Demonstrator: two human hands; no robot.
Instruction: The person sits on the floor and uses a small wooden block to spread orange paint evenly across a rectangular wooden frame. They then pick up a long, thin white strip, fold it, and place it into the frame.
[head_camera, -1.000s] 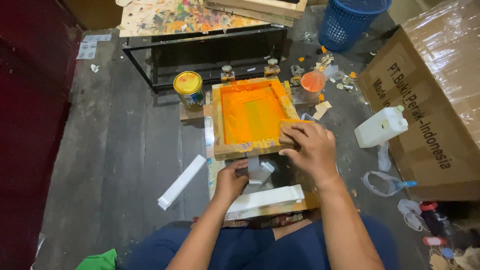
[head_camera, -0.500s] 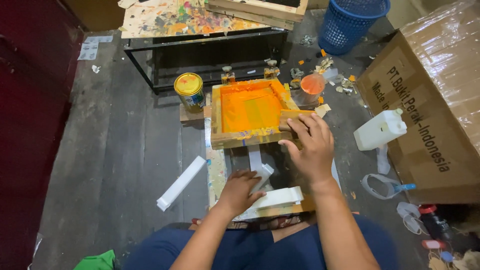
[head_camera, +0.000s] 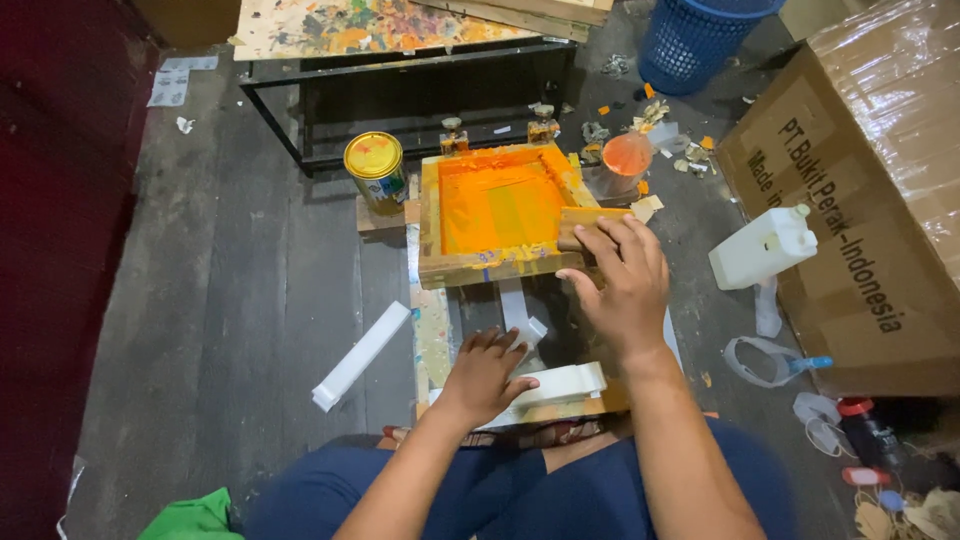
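A wooden screen-printing frame (head_camera: 440, 215) with orange ink on its mesh is tilted up on a board on the floor. My right hand (head_camera: 620, 280) grips its near right corner. My left hand (head_camera: 485, 375) lies flat under the raised frame on a white strip (head_camera: 548, 388) on the printing board. A small white piece (head_camera: 528, 330) sits just beyond its fingers.
A yellow paint can (head_camera: 375, 170) stands left of the frame and a cup of orange ink (head_camera: 627, 158) to its right. A loose white bar (head_camera: 360, 355) lies on the floor. A white jug (head_camera: 762, 248), cardboard box (head_camera: 870, 180), blue basket (head_camera: 695, 40) and black table frame (head_camera: 400, 80) surround.
The frame's near edge has lifted up and away. My left hand has moved toward me onto the white strip; my right hand has stayed on the frame's corner.
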